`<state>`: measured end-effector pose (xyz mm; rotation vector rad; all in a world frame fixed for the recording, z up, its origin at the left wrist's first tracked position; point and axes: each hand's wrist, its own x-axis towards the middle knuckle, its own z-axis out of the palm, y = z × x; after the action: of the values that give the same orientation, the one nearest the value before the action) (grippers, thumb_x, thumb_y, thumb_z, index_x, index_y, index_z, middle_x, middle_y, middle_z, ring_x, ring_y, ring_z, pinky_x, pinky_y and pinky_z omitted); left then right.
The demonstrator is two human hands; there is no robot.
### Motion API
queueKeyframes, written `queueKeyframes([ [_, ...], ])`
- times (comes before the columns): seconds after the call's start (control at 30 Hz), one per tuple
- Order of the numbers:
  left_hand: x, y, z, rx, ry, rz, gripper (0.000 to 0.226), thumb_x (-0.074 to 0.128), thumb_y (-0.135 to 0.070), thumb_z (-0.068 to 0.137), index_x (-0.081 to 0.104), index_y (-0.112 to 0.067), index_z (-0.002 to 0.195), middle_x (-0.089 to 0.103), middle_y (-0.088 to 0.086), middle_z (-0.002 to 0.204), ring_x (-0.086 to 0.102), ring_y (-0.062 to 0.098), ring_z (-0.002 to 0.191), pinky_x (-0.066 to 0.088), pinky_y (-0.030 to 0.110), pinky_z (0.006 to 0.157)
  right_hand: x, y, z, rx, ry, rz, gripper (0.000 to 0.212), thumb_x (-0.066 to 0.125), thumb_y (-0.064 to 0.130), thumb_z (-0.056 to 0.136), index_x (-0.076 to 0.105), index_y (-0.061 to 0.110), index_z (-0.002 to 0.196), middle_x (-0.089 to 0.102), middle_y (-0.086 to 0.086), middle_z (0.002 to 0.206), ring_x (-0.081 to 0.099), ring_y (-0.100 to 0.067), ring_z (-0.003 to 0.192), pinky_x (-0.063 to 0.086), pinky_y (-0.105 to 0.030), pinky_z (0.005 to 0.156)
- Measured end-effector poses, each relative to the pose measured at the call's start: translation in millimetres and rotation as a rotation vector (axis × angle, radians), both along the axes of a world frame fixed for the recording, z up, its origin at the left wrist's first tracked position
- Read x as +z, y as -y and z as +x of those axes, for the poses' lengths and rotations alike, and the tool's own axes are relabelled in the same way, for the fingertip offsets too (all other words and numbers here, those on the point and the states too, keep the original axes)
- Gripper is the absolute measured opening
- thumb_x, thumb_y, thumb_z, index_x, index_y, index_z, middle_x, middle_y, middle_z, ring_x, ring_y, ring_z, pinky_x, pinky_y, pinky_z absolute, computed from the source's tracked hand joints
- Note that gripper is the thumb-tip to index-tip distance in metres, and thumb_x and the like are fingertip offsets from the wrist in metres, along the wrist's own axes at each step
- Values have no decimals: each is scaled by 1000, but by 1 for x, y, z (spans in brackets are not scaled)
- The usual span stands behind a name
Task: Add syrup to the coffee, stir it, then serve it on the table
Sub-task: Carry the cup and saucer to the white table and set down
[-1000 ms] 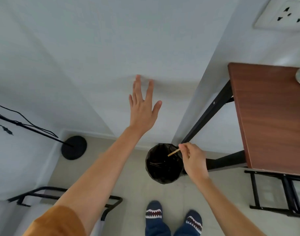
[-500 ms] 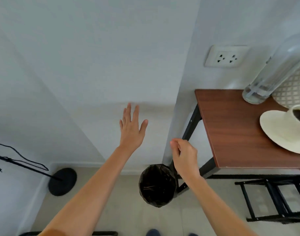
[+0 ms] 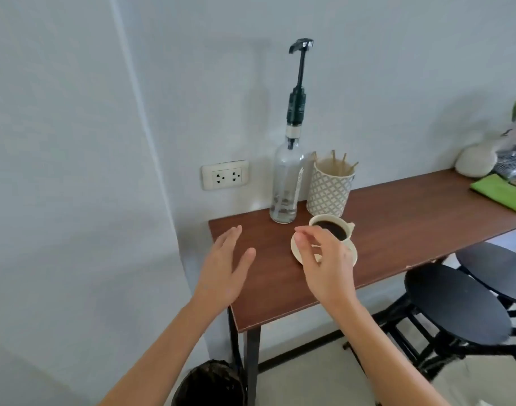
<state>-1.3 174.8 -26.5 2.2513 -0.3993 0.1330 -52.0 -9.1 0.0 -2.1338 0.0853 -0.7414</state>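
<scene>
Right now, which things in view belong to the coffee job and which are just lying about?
Belongs to the job:
coffee cup
saucer
syrup pump bottle
patterned holder of stir sticks
table
left hand
right hand

Just lying about:
green cloth
wall socket
bin
stools

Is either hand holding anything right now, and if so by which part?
Nothing is held. The left hand is open above the table; the right hand hangs loosely curled and empty in front of the coffee cup.
</scene>
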Motion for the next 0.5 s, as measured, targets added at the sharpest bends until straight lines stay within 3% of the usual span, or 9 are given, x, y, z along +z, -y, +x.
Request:
queueKeyframes([
  [0.1, -19, 53, 0, -21, -45, 100, 60, 47, -41, 104, 30, -21, 158, 31, 0, 165, 23, 16, 155, 21, 36, 126, -17, 59, -8, -135, -10, 48, 10, 58, 23, 96, 68, 22, 96, 66, 14, 85, 59, 2, 79, 42, -3, 66],
  [0.2, -34, 101, 0, 39, -133, 252, 60, 42, -46, 105, 24, -27, 159, 23, -2, 168, 15, 18, 157, 13, 51, 127, -40, 114, -1, -181, -113, 89, 9, 58, 18, 95, 64, 21, 90, 65, 7, 79, 57, -6, 71, 41, -11, 59],
  [0.27, -40, 127, 1, 82, -182, 325, 60, 39, -48, 105, 21, -29, 160, 20, -1, 169, 10, 21, 158, 6, 56, 125, -53, 142, 12, -145, -217, 65, 8, 57, 17, 95, 62, 21, 91, 64, 5, 84, 59, -10, 78, 41, -13, 65],
  [0.33, -42, 147, 4, 117, -229, 371, 59, 35, -49, 106, 20, -29, 160, 17, 1, 170, 5, 23, 159, 1, 59, 124, -63, 162, 27, -105, -315, -7, 7, 56, 22, 95, 62, 23, 97, 62, 4, 92, 58, -17, 91, 46, -25, 77],
  [0.4, -44, 162, 4, 154, -257, 422, 59, 33, -49, 106, 19, -29, 160, 15, 2, 170, 3, 25, 159, -1, 61, 123, -69, 172, 39, -73, -400, -133, 20, 53, 31, 96, 62, 25, 113, 61, 2, 106, 52, -20, 103, 42, -34, 90],
  [0.5, -45, 174, 0, 209, -281, 446, 57, 31, -48, 107, 18, -30, 160, 14, 0, 170, 1, 26, 159, -1, 62, 123, -71, 176, 48, -14, -517, -278, 40, 51, 43, 96, 55, 29, 133, 55, -1, 124, 45, -22, 115, 34, -39, 97],
])
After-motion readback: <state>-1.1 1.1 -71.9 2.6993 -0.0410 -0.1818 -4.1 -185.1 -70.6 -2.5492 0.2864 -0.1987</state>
